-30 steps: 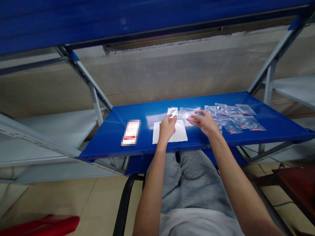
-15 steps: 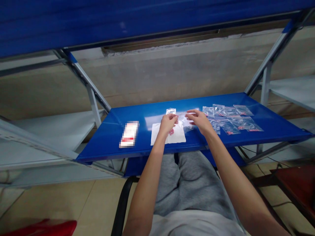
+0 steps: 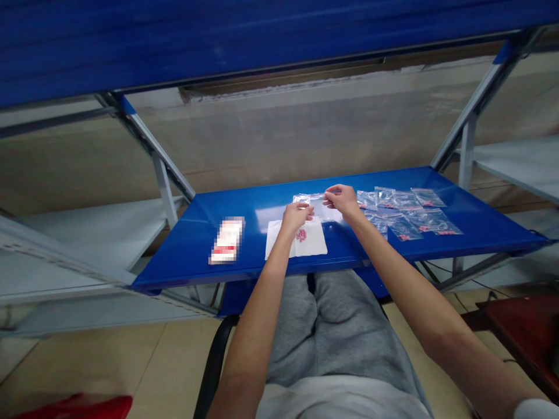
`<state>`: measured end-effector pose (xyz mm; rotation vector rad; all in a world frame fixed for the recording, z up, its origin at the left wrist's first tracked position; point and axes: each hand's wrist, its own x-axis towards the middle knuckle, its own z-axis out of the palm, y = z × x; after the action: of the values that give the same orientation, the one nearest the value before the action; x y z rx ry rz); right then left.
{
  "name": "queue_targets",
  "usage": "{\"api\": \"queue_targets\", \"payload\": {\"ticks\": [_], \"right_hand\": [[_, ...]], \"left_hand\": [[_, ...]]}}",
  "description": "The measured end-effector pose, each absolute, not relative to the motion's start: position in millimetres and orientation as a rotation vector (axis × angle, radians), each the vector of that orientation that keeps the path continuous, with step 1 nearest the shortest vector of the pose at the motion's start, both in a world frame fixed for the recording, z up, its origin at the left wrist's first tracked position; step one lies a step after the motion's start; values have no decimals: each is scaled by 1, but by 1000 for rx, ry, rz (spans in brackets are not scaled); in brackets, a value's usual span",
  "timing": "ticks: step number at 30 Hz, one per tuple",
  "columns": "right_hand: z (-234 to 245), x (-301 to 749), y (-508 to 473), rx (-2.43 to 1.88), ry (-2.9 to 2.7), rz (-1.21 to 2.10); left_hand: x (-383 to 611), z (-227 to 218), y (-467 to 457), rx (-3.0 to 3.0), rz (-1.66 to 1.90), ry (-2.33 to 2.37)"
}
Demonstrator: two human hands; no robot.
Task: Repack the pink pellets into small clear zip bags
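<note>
My left hand (image 3: 297, 216) hovers over the near side of a white paper sheet (image 3: 275, 241), its fingers slightly apart with nothing visible in them. A small cluster of pink-red pellets (image 3: 301, 235) lies on the sheet, just below that hand. To the right, my right hand (image 3: 341, 201) pinches the upper edge of a clear plastic zip bag (image 3: 331, 214). The bag is transparent and its outline is hard to follow against the glare. Behind my left hand lies another clear plastic packet (image 3: 301, 199), partly covered by the fingers.
Several clear zip bags (image 3: 404, 227) with pink-red pellets lie in two rows at the right of the blue table (image 3: 244, 198). A blurred white and red item (image 3: 227, 240) is at the left. Metal uprights (image 3: 162, 169) stand at both sides.
My hands have parted from the bag's middle. My right hand moved left and away from me, now pinching the bag's edge. More of the pellets on the sheet shows.
</note>
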<state>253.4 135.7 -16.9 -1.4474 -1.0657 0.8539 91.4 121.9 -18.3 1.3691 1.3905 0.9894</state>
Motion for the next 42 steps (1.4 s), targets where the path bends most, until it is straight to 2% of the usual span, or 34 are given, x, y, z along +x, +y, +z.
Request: {"api": "queue_targets", "payload": {"ticks": [13,20,25,28,31,36,42], "right_hand": [[-31,228,178,-1665,-1268,729],[-27,223,158,-1712,-1417,628],[-32,257,103,-1741,-1387,470],[-44,288,60,-1903,-1306,145],[-53,307,27,-2106,-1217,0],[-55,311,7,-2333,-1226,19],[-58,301,5,-2220,-1462,-7]], "left_hand": [[72,-35,193,1570,1019,1793],[67,-41,184,1752,981,1889],[64,-30,172,1788,966,1907],[74,-21,149,1906,1009,1844],[106,-22,107,2129,1040,1605],[177,-46,32,2341,895,1192],[186,-55,14,2158,970,1232]]}}
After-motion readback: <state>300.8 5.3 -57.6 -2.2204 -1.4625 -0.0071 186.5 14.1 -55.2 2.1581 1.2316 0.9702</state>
